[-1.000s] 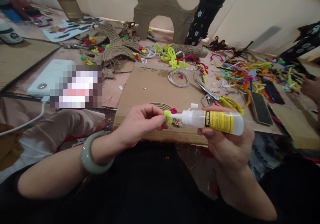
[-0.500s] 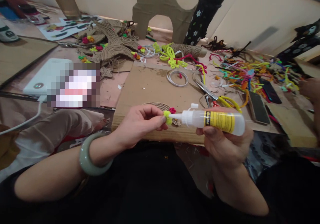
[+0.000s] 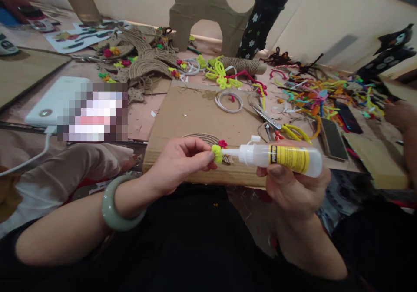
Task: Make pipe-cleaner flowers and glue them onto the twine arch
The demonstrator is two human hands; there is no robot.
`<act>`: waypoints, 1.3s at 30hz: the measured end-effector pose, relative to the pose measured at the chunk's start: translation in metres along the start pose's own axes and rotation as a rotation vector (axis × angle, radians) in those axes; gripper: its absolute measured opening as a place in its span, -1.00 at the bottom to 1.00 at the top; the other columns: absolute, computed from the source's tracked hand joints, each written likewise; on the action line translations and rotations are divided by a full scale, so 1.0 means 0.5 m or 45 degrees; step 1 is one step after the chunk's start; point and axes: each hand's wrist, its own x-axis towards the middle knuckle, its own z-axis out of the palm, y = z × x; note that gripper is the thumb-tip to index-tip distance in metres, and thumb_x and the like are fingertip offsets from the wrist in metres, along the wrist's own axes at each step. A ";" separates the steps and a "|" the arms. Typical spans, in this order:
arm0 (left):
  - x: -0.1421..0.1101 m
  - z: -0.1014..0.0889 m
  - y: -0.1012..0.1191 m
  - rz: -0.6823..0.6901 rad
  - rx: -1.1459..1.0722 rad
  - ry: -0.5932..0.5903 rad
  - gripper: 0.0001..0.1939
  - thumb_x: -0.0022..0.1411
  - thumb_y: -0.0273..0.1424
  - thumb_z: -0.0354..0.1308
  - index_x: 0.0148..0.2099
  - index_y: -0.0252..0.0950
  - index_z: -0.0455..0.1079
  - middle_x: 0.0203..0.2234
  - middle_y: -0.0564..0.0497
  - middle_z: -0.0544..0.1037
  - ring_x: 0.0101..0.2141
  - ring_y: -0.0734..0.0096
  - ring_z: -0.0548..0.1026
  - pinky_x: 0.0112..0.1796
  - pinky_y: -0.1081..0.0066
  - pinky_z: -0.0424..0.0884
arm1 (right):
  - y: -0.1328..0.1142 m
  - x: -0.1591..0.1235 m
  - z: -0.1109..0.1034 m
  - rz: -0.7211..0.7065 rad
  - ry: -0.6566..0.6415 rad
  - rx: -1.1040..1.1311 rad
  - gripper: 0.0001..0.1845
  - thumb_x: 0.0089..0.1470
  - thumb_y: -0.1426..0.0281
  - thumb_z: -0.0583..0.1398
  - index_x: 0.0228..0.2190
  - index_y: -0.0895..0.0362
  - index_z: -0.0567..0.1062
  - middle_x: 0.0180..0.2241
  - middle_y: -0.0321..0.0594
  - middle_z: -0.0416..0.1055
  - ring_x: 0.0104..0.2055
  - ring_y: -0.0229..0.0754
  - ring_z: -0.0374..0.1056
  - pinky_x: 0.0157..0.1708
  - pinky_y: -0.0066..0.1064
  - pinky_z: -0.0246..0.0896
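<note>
Okay, so the left hand point(image 3: 182, 164) has a narrow pinch on a fuzzy lime-green flower point(image 3: 216, 154), all soft rounded bumps, held up over the near edge of a smooth brown cardboard sheet point(image 3: 182, 114). Right hand point(image 3: 295, 187) is wrapped around a clear plastic squeeze bottle point(image 3: 257, 155) with a yellow-and-black label, lying pretty much sideways, its long tapered nozzle seemingly touching the flower. Little white cap point(image 3: 255, 138) is off the tip; can't tell how full the thing is.

Behind the fingers there's a ribbed twine arc point(image 3: 202, 137) on the cardboard, plus a fuzzy pink flower point(image 3: 223, 144). Further back: a flat white band coiled into a ring point(image 3: 230, 111), metal scissors point(image 3: 267, 118), a rough twine spool point(image 3: 243, 65) and a tangle of fuzzy pipe cleaners point(image 3: 321, 98). Far left, a labelled jar point(image 3: 35, 19), contents too blurry to call.
</note>
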 end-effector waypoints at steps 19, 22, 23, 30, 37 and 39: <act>0.000 -0.002 -0.003 0.011 0.016 -0.016 -0.91 0.05 -0.45 0.26 -0.46 -0.32 0.43 -0.62 0.12 0.55 -0.54 0.60 0.48 -0.44 0.59 0.38 | 0.004 -0.003 0.000 0.007 -0.034 0.087 -0.76 -0.06 0.40 0.36 -0.27 0.02 0.57 -0.39 -0.35 0.48 -0.46 -0.28 0.38 -0.61 -0.46 0.24; 0.000 -0.002 -0.003 0.009 0.018 -0.007 -0.92 0.04 -0.45 0.26 -0.46 -0.32 0.43 -0.63 0.12 0.54 -0.55 0.60 0.47 -0.44 0.58 0.38 | 0.003 -0.007 -0.001 -0.023 -0.021 0.076 -0.77 -0.06 0.41 0.36 -0.26 0.04 0.57 -0.38 -0.33 0.48 -0.44 -0.26 0.40 -0.59 -0.45 0.27; 0.001 -0.001 -0.003 0.009 0.018 -0.004 -0.91 0.04 -0.45 0.26 -0.46 -0.32 0.43 -0.63 0.12 0.54 -0.55 0.60 0.46 -0.44 0.58 0.38 | 0.003 -0.007 0.000 -0.039 -0.022 0.073 -0.77 -0.06 0.41 0.36 -0.27 0.05 0.57 -0.37 -0.32 0.49 -0.44 -0.26 0.41 -0.57 -0.44 0.29; 0.002 0.004 -0.001 0.002 0.042 -0.038 -0.90 0.04 -0.45 0.26 -0.48 -0.32 0.42 -0.62 0.11 0.55 -0.54 0.60 0.46 -0.42 0.57 0.35 | -0.001 -0.001 0.007 -0.140 -0.044 0.075 -0.77 -0.04 0.40 0.35 -0.26 0.04 0.56 -0.39 -0.32 0.50 -0.51 -0.27 0.39 -0.55 -0.42 0.33; 0.000 0.002 0.001 -0.012 0.034 -0.036 -0.91 0.04 -0.46 0.26 -0.47 -0.32 0.43 -0.64 0.13 0.54 -0.55 0.62 0.47 -0.43 0.61 0.36 | 0.000 0.003 0.003 -0.039 -0.029 0.038 -0.81 -0.06 0.34 0.36 -0.32 0.05 0.55 -0.46 -0.34 0.46 -0.53 -0.28 0.35 -0.59 -0.44 0.27; 0.001 0.000 0.001 0.000 0.026 -0.029 -0.92 0.05 -0.45 0.26 -0.46 -0.31 0.43 -0.64 0.13 0.54 -0.54 0.61 0.47 -0.44 0.61 0.36 | 0.002 0.003 0.001 -0.040 -0.029 0.042 -0.81 -0.06 0.32 0.36 -0.33 0.06 0.55 -0.46 -0.33 0.46 -0.54 -0.28 0.35 -0.61 -0.44 0.26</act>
